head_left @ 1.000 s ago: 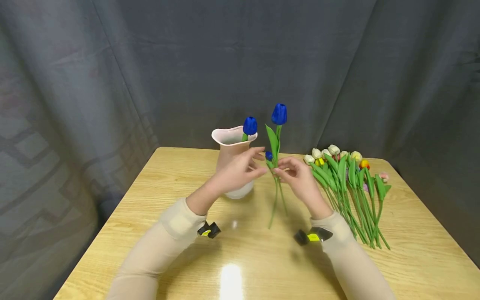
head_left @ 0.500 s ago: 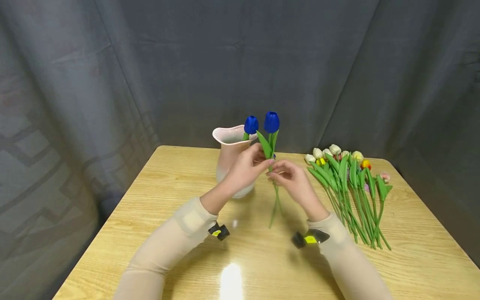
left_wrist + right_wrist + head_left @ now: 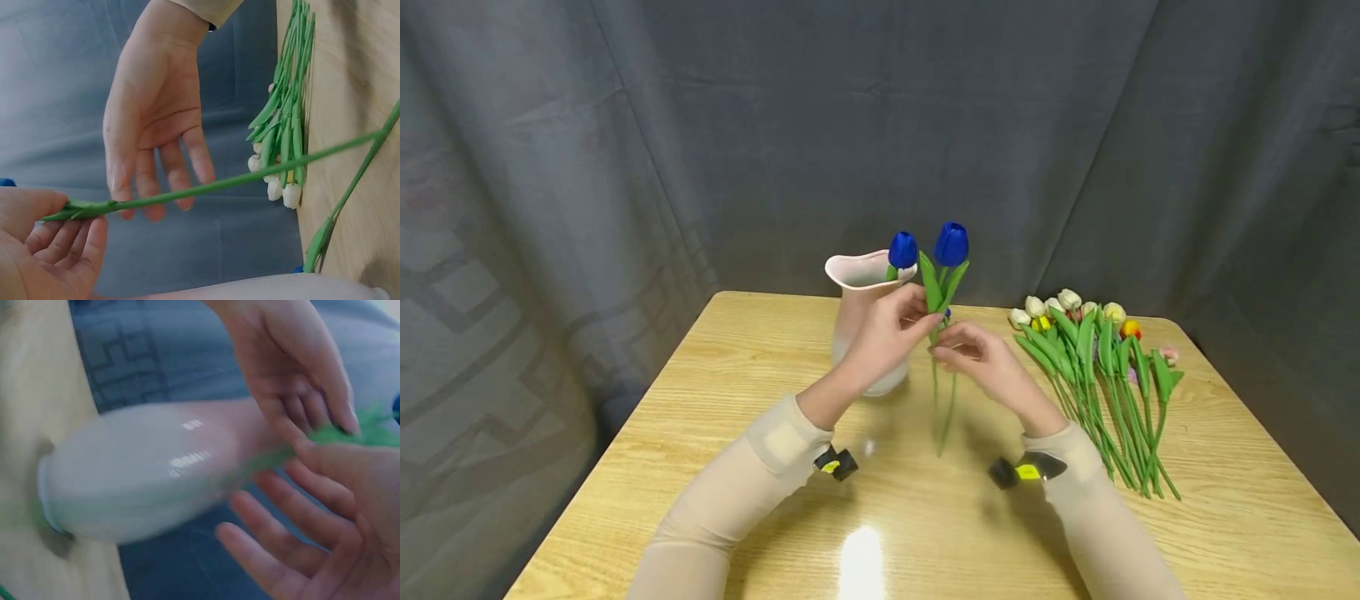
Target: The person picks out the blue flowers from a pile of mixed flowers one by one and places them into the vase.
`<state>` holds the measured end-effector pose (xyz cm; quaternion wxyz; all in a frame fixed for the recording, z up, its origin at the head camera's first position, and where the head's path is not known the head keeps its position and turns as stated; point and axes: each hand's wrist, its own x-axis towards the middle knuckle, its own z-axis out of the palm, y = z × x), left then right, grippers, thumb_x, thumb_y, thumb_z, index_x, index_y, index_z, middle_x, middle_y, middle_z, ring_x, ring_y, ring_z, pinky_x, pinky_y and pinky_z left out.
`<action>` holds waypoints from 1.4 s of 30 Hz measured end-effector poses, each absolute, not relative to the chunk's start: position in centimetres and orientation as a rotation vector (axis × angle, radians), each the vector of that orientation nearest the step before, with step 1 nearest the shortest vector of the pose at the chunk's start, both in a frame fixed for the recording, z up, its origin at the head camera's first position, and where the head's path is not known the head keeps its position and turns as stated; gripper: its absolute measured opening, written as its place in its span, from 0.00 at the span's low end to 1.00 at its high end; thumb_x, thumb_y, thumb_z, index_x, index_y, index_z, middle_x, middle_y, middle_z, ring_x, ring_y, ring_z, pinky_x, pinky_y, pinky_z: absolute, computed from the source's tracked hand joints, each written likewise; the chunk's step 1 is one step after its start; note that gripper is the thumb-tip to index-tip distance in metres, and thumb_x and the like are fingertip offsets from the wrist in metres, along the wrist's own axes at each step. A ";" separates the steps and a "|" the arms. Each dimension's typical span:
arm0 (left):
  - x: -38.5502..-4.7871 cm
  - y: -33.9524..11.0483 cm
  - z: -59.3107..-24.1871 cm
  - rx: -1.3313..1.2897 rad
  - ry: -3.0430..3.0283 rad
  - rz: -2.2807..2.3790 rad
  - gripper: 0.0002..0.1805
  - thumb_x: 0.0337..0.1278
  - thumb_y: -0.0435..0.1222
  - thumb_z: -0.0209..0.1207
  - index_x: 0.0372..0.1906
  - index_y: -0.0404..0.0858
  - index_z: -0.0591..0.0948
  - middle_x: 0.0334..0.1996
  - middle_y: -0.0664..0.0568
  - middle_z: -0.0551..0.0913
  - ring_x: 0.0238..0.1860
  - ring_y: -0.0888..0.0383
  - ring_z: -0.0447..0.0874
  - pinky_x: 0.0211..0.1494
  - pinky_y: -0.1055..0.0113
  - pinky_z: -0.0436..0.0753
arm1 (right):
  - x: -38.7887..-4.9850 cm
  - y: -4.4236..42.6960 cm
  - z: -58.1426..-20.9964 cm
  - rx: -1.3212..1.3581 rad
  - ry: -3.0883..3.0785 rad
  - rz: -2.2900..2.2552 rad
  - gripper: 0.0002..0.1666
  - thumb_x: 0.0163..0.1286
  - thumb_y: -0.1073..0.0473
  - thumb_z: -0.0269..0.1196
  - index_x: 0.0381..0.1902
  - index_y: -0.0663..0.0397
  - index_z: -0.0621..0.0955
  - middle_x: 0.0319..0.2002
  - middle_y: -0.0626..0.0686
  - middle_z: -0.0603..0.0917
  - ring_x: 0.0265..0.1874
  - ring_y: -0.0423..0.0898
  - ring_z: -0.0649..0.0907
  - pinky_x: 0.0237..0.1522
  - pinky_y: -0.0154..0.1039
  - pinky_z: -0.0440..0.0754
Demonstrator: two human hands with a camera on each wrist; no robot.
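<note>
My left hand pinches a blue tulip by its green leaves, thumb against fingers, and the flower stands upright above the table. Below that grip my right hand is at the stem, its fingers fairly straight and spread in the left wrist view; its thumb tip appears to touch the stem. Left of the tulip stands a pink and white vase, with another blue tulip in its mouth. One more blue tulip lies on the table, mostly hidden behind my hands in the head view.
A bundle of tulips with white, yellow, orange and pink heads lies on the right of the wooden table. Grey curtains hang behind and at both sides.
My left hand has moved right and taken hold of the tulip at its leaves. The right hand, which held the stem, has loosened its fingers. The flower has come slightly lower.
</note>
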<state>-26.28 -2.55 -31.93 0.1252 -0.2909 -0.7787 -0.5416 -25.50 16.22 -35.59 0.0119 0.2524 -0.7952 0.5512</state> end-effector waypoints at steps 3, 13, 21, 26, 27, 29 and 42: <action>-26.2 -2.8 -31.7 -0.835 -2.250 -1.578 0.08 0.60 0.31 0.63 0.43 0.32 0.79 0.36 0.44 0.85 0.38 0.55 0.84 0.44 0.69 0.83 | -25.9 17.4 -34.8 0.844 -2.544 1.648 0.15 0.72 0.62 0.58 0.52 0.66 0.78 0.49 0.66 0.82 0.42 0.46 0.85 0.45 0.43 0.84; -25.6 -3.8 -31.4 -0.814 -2.247 -1.583 0.08 0.59 0.30 0.63 0.42 0.31 0.80 0.37 0.42 0.85 0.39 0.53 0.85 0.45 0.69 0.83 | -29.5 21.6 -34.7 0.470 -2.814 1.051 0.18 0.75 0.50 0.55 0.52 0.56 0.78 0.46 0.59 0.83 0.42 0.54 0.82 0.45 0.49 0.80; -25.2 -4.5 -30.9 -0.822 -2.208 -1.583 0.08 0.58 0.29 0.64 0.41 0.30 0.80 0.36 0.42 0.85 0.37 0.52 0.85 0.42 0.68 0.84 | -31.5 23.5 -37.7 0.425 -3.108 0.765 0.19 0.75 0.52 0.54 0.52 0.63 0.75 0.44 0.65 0.82 0.36 0.54 0.84 0.38 0.47 0.79; -24.1 -5.7 -28.7 -0.823 -2.112 -1.684 0.08 0.58 0.27 0.62 0.42 0.30 0.80 0.35 0.42 0.85 0.35 0.57 0.84 0.39 0.69 0.82 | -31.5 23.6 -38.6 0.484 -3.176 0.695 0.19 0.73 0.54 0.55 0.50 0.66 0.76 0.41 0.65 0.83 0.34 0.52 0.84 0.39 0.48 0.80; -23.7 -6.2 -27.9 -0.820 -2.062 -1.701 0.08 0.58 0.27 0.62 0.42 0.29 0.79 0.34 0.43 0.85 0.35 0.59 0.83 0.39 0.69 0.82 | -31.4 23.6 -38.7 0.482 -3.180 0.694 0.19 0.73 0.54 0.56 0.49 0.66 0.77 0.41 0.64 0.84 0.35 0.52 0.84 0.40 0.47 0.80; -22.7 -7.2 -26.1 -0.817 -1.912 -1.721 0.08 0.57 0.25 0.61 0.42 0.27 0.79 0.33 0.48 0.85 0.34 0.60 0.83 0.37 0.69 0.82 | -31.4 23.4 -38.8 0.478 -3.191 0.696 0.19 0.73 0.53 0.55 0.50 0.65 0.77 0.41 0.64 0.83 0.36 0.52 0.83 0.40 0.48 0.80; -19.3 -11.3 -19.3 -0.590 -0.797 -1.548 0.07 0.48 0.22 0.54 0.35 0.26 0.75 0.27 0.39 0.82 0.31 0.44 0.82 0.41 0.57 0.84 | -31.2 22.9 -39.6 0.510 -3.187 0.736 0.20 0.73 0.53 0.54 0.51 0.65 0.76 0.42 0.64 0.83 0.41 0.56 0.82 0.46 0.53 0.78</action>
